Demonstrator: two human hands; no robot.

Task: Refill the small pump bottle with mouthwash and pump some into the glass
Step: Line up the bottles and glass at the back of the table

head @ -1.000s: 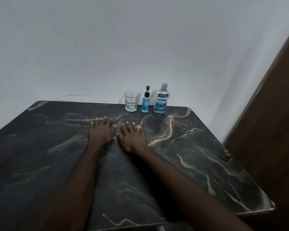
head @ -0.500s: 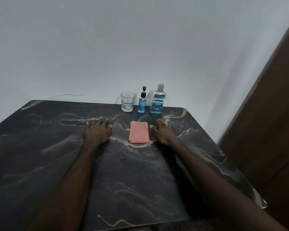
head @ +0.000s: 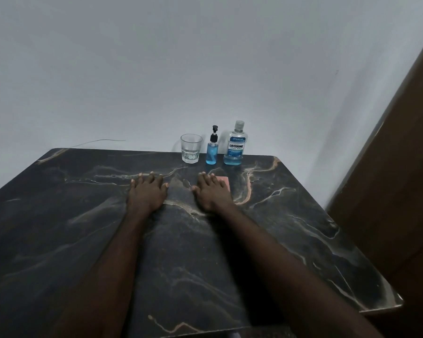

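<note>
Both hands lie flat on the table (head: 83, 228) with straight fingers and hold nothing; the right hand (head: 211, 194) rests on a pink cloth (head: 225, 181). The small pump bottle (head: 212, 153) stands upright straight ahead of the right hand, glass (head: 191, 149) to its left, mouthwash bottle (head: 235, 148) to its right. The right hand is nearer than the left hand (head: 147, 194).

A dark veined marble table (head: 303, 228) spreads beneath my right hand (head: 211, 193). A pink cloth (head: 225, 181) peeks out from under that hand's outer edge. Ahead rises a pale wall (head: 205, 69); far right, a brown wooden panel (head: 396, 191).
</note>
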